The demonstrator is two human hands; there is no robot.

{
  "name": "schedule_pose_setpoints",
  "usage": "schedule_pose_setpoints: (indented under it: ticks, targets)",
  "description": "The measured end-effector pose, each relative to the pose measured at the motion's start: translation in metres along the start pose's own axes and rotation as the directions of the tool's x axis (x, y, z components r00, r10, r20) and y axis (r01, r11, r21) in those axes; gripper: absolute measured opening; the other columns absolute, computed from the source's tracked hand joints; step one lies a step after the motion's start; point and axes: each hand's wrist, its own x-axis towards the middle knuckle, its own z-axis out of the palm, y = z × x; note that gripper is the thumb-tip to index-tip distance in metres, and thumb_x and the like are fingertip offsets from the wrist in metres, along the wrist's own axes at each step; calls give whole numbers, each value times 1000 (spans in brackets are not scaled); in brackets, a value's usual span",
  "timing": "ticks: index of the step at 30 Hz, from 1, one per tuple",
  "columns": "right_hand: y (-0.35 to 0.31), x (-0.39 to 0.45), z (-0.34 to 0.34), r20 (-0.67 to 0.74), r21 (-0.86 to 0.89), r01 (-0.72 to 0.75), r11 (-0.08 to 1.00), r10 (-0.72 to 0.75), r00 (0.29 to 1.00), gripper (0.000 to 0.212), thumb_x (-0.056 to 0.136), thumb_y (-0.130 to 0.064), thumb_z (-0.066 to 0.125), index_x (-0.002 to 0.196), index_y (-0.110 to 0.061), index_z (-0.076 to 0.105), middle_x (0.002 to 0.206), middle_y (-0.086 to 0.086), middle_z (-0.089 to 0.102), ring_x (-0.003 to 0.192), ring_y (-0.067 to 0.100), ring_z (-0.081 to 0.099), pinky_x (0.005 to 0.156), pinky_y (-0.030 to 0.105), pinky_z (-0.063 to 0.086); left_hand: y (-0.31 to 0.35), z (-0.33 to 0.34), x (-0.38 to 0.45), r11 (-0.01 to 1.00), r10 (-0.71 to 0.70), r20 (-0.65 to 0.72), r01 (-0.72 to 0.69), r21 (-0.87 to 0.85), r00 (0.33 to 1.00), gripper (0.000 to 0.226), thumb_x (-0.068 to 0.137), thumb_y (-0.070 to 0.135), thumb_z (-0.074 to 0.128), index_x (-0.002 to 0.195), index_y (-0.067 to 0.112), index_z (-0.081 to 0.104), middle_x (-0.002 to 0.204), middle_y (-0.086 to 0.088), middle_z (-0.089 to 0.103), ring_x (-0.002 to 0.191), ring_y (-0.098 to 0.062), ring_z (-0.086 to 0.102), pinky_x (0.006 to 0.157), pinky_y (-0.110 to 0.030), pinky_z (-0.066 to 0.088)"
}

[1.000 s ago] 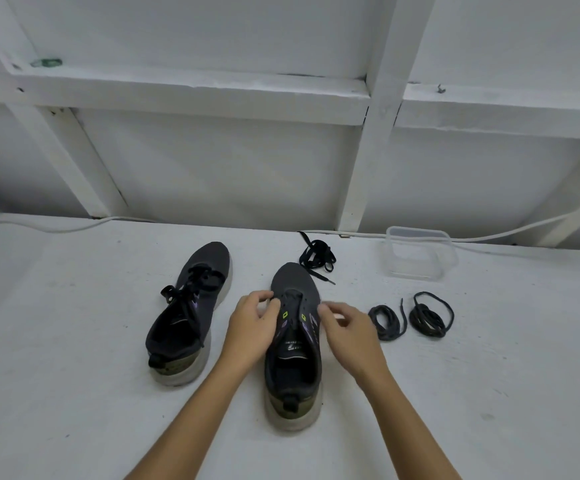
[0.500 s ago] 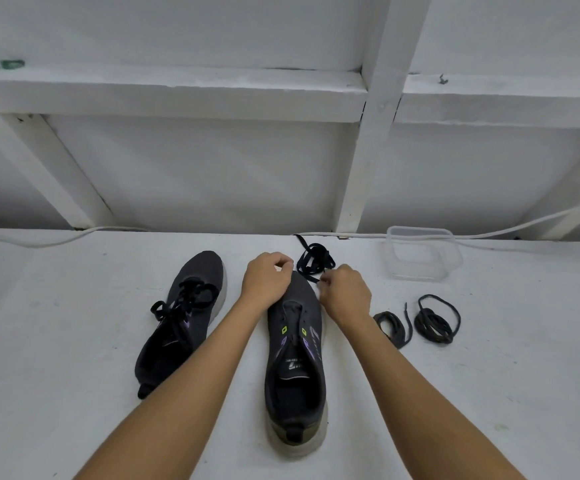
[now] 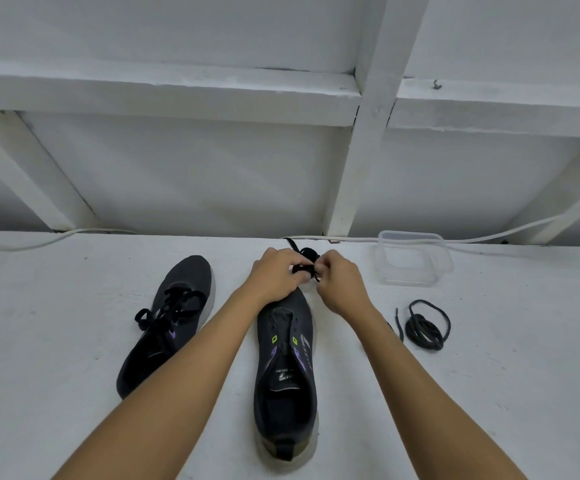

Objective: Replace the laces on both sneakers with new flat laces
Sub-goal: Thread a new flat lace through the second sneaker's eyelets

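A black lace [image 3: 303, 268] was pinched by left hand [image 3: 274, 274] and right hand [image 3: 338, 282] beyond the unlaced sneaker [image 3: 286, 372].

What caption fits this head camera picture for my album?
Both hands, left hand and right hand, pinch a black lace beyond the unlaced sneaker.

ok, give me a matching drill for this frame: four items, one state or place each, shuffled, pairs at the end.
Items:
1. dark sneaker on the left
2. dark sneaker in the middle
3. bundled black flat lace
4. clear plastic tub

States:
A. pinched by both hands
B. eyelets bare
C. empty, far right by the wall
D. laced

Pairs: 1-D, 2-B, 3-A, 4-C
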Motion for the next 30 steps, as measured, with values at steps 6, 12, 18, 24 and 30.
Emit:
schedule_pose_setpoints:
  ticks: [6,12,18,24,30]
  targets:
    - [-10,4,-42,-40,46,-19,999,21,999,16,102,-8,48,103,-20,58,87,-11,58,75,1,53,56,10,39,4,-20,0,996,67,-106,-73,-55,992,24,102,33,55,108,22,75,110,10,71,113,-18,53,98,-37,44]
    - [-30,-12,-72,503,478,-223,849,-56,863,26,109,-20,43,96,-19,66,78,-8,59,72,8,56,66,23,48,17,-44,-6,981,87,-120,-106,-164,989,21,103,31,51,95,27,70,95,13,73,75,3,57,69,-15,41]
    - [-60,-4,-87,-28,989,15,146,83,996,25,111,-14,36,98,-17,58,100,-1,76,98,12,74,81,25,59,22,-54,-34,971,42,-133,-72,-227,990,25,104,35,46,88,34,65,73,6,64,58,1,51,54,-9,38]
    - [-56,-20,-62,17,-172,439,882,-443,897,17,102,-14,52,108,-14,68,95,3,74,87,29,64,75,39,49,42,-74,-53,977,104,-163,-132,-169,981,25,103,36,46,85,33,64,53,14,47,50,-6,39,53,-18,35]
    - [-65,-36,-51,-59,-120,334,935,-343,937,17,102,-13,53,105,-13,69,90,-1,76,86,26,67,78,42,52,39,-92,-67,994,80,-124,-88,-62,989,23,102,35,50,90,26,67,54,13,48,49,-7,39,49,-18,32]
